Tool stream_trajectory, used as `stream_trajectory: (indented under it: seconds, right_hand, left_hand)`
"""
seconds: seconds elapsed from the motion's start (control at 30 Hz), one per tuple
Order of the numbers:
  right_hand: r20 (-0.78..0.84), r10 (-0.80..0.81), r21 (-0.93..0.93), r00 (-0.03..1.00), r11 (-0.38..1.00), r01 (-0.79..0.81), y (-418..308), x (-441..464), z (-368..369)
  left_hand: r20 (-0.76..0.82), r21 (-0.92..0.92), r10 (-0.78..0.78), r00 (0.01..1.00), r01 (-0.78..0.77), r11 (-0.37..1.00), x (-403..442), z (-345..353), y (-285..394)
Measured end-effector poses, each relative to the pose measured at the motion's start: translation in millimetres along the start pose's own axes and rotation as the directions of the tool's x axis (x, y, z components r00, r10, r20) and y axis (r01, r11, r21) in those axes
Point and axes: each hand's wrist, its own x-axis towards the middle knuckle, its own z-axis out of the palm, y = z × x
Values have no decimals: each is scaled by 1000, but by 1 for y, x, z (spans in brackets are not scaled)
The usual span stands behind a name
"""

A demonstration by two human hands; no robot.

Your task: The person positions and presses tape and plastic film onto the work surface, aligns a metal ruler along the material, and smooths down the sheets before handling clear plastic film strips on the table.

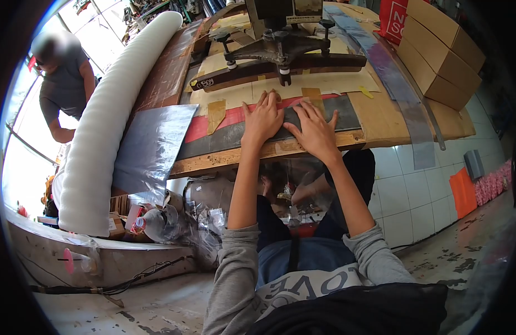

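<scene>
My left hand (263, 119) lies palm down with its fingers stretched forward, across the dark strip (213, 140) at the table's near edge and the red strip (231, 117) behind it. Beside it, my right hand (315, 133) rests flat with fingers spread, also over the dark strip. Whatever lies directly beneath my palms is hidden. Just beyond my fingertips is a pale yellowish sheet (244, 91), with brown tape pieces (215, 116) crossing onto the red strip. Above that sheet stands a black machine head with a long dark bar (319, 63).
A big white foam roll (110, 128) runs along the left side, near a shiny plastic sheet (155, 139). Cardboard boxes (441, 53) stand at the right, beside a metal ruler (431, 120). Another person (63, 84) is at the far left. A plastic bottle (152, 223) lies below.
</scene>
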Motion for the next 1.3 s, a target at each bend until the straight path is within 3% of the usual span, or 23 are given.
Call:
stream_trajectory:
  seconds: [0.27, 0.67, 1.3]
  right_hand:
    - [56, 35, 2, 998, 999, -35, 0, 3, -4]
    - [-44, 35, -2, 998, 999, -35, 1, 3, 4]
    - [-29, 43, 10, 999, 999, -42, 2, 4, 2]
  left_hand:
    - [-43, 29, 5, 999, -4, 1000, 1, 4, 0]
    - [-12, 35, -26, 1000, 27, 999, 1, 0, 4]
    - [-1, 38, -37, 999, 37, 999, 3, -1, 4]
